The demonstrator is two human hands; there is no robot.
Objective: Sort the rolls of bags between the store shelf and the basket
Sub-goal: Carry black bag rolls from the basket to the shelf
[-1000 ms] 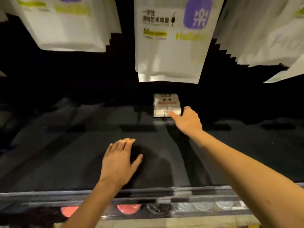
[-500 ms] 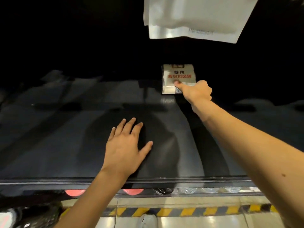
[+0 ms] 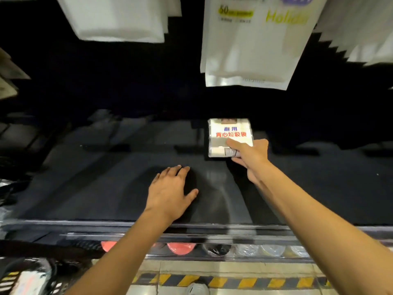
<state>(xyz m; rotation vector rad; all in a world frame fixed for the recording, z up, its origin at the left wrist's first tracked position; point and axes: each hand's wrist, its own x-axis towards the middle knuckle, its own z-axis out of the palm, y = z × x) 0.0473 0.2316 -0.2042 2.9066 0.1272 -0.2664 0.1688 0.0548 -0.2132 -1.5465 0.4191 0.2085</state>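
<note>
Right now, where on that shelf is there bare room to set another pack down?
The dark shelf lies bare left of the left hand and right of the right hand. Between the hands, a narrower strip. Crowded: the back middle, where the right hand pinches the pack of bags.

A shop aisle: white packets (image 3: 244,50) are hanging above a dark shelf (image 3: 95,188), more goods (image 3: 180,248) are sitting below it, striped tape (image 3: 219,282) is running along the floor (image 3: 234,267).
</note>
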